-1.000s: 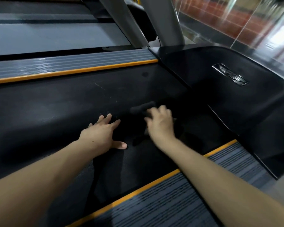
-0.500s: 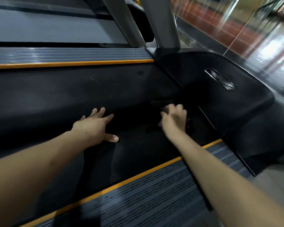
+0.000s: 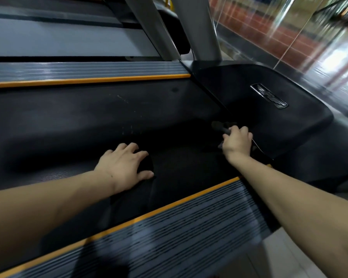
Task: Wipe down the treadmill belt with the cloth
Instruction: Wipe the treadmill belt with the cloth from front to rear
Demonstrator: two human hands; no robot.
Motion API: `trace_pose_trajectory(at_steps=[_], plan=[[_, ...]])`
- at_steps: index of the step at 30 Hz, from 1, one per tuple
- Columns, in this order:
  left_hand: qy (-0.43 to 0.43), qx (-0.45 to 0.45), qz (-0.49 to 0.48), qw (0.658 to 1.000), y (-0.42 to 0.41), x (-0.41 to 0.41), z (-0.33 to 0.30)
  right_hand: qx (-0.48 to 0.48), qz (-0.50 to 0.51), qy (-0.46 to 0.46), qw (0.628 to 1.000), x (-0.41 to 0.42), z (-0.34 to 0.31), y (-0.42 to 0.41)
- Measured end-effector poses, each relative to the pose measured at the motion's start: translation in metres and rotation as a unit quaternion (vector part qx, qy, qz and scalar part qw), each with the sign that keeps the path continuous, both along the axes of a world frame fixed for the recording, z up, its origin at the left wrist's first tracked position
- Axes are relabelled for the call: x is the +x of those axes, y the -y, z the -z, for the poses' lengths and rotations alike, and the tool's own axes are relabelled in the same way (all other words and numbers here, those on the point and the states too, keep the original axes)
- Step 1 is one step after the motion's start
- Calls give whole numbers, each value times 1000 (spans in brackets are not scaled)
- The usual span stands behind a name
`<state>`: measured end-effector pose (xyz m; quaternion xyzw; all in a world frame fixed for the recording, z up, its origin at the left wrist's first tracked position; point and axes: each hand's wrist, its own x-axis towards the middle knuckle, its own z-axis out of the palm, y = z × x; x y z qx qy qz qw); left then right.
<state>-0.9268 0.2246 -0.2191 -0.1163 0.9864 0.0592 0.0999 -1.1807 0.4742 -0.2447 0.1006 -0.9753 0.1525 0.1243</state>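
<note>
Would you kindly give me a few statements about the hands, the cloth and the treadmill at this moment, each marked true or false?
1. The left hand lies flat, fingers spread, on the treadmill belt. True.
2. The right hand is empty. False: it presses a dark cloth onto the belt.
3. The cloth is at the belt's front end, beside the black motor cover. True.
4. The two hands touch each other. False: they are apart, with bare belt between them.
5. The side rails have orange edge strips. True.
6. Both hands grip the cloth. False: only the right hand is on it.
</note>
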Motion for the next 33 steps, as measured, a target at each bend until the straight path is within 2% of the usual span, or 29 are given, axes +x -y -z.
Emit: trace_pose_trajectory(at_steps=[2,6,8,12,17,21,23,27,30,33], plan=[[20,9,-10,1000,-5,-1,-2,5,-41,17,999,23,-4,15],[38,21,-28,999,-9,-5,-7,51,-226,40,972,66,-10,35],[37,24,-29,999,-9,-7,-8,57,-261,55,962,64,-13,32],[22,22,-35,999,-9,-8,-2,16,-207,40,977,32,-6,4],[2,9,-34,999,-9,-7,4,78,-68,-8,995,-10,-10,-30],[-6,-9,-31,999,-8,-3,5,50,-13,-10,999,3,-7,-22],[-11,-21,-28,999,-7,-3,5,41,-36,-9,998,21,-4,-19],[-18,-37,-28,999,-7,-2,6,59,-177,-43,982,57,0,-13],[-31,-24,-39,998,-8,-1,10,50,-174,-18,983,45,-1,9],[-42,1,-51,998,-12,1,12,-20,-114,-6,993,24,-2,52]])
